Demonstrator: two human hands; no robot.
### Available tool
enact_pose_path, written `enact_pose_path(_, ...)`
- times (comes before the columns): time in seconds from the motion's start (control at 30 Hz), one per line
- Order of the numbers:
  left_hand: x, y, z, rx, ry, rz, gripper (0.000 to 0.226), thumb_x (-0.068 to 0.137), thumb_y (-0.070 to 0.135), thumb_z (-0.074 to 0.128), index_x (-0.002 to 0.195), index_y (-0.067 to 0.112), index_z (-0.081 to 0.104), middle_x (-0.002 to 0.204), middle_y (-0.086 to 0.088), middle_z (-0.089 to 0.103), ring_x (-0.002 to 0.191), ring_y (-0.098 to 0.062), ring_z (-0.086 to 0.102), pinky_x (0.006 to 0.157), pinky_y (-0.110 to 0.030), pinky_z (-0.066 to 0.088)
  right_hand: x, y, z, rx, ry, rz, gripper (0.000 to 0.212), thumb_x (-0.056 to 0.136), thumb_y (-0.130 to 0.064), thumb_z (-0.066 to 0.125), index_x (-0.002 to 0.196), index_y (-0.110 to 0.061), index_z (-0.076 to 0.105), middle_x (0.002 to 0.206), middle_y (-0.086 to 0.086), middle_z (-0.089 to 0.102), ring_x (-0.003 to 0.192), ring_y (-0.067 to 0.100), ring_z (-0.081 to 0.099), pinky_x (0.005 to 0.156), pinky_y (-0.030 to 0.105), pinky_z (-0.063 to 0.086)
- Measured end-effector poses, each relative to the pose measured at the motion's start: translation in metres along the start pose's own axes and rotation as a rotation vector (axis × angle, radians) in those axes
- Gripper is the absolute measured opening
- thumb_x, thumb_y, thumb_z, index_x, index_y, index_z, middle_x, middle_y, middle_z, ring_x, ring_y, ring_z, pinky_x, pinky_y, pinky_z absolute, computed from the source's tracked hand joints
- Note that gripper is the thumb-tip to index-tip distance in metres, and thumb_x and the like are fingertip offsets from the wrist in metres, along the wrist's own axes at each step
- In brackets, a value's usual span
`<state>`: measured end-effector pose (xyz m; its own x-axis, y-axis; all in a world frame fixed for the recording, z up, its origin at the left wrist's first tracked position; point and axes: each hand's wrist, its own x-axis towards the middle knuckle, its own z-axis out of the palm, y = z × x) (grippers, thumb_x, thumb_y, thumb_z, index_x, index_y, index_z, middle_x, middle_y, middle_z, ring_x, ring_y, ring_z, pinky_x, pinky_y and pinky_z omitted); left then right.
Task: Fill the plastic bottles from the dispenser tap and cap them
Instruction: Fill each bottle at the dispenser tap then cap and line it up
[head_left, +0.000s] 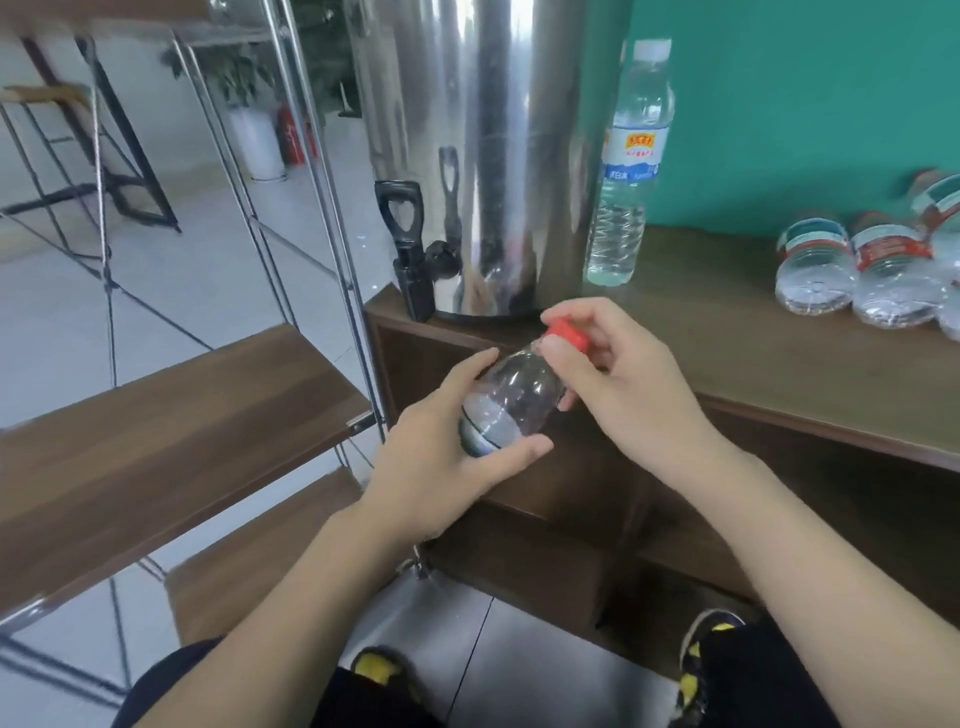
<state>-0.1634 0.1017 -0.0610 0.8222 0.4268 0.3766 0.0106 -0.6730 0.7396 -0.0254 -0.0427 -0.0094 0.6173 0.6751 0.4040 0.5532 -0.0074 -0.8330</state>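
1. The left hand (441, 457) grips a clear bottle (511, 400) held above the floor, before the desk's edge.
2. The right hand (618, 379) pinches its red cap (567, 332).
3. The dark wooden desk (753, 343) against a teal wall (805, 104) carries a steel dispenser (483, 156).

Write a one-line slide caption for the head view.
Left hand grips a clear bottle while the right hand pinches its red cap, below the steel dispenser.

Brown counter (753, 353), steel dispenser (483, 156), bottles (862, 270)
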Motion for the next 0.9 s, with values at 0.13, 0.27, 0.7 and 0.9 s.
enact_pose_path(0.13,-0.002,-0.006,-0.006,0.064,-0.02,0.046,0.077,0.078,0.066,0.076,0.143,0.037,0.047,0.124,0.022,0.064,0.116,0.0,0.061,0.099,-0.036,0.053,-0.006,-0.005,0.011,-0.083,-0.052,0.01,0.017,0.098,-0.034,0.064,0.113,-0.028,0.068,0.091,-0.008,0.071,0.064,0.012,0.067,0.067,0.02,0.054)
enact_pose_path(0.27,-0.001,-0.012,-0.013,0.216,-0.027,0.079,0.074,0.077,0.067,0.075,0.14,0.039,0.049,0.112,0.02,0.066,0.105,-0.004,0.063,0.089,-0.037,0.054,0.003,-0.003,0.003,-0.341,-0.054,0.012,0.027,0.094,-0.052,0.06,0.096,-0.029,0.073,0.083,-0.012,0.071,0.074,0.007,0.062,0.068,0.017,0.049)
enact_pose_path(0.7,0.002,-0.01,-0.022,-0.044,-0.207,-0.005,0.068,0.074,0.043,0.09,0.135,0.034,0.062,0.118,0.02,0.071,0.111,-0.002,0.066,0.098,-0.027,0.053,-0.002,0.005,-0.021,-0.225,-0.312,-0.089,0.022,0.093,-0.021,0.071,0.114,-0.029,0.071,0.098,-0.012,0.067,0.094,0.013,0.063,0.08,0.026,0.052)
enact_pose_path(0.9,-0.002,-0.012,-0.017,0.19,-0.122,0.073,0.073,0.071,0.064,0.083,0.137,0.044,0.057,0.11,0.022,0.071,0.105,0.001,0.066,0.09,-0.031,0.054,-0.005,-0.001,-0.021,-0.304,-0.303,0.02,0.019,0.095,-0.041,0.063,0.097,-0.027,0.076,0.077,-0.015,0.069,0.064,0.006,0.066,0.06,0.025,0.057)
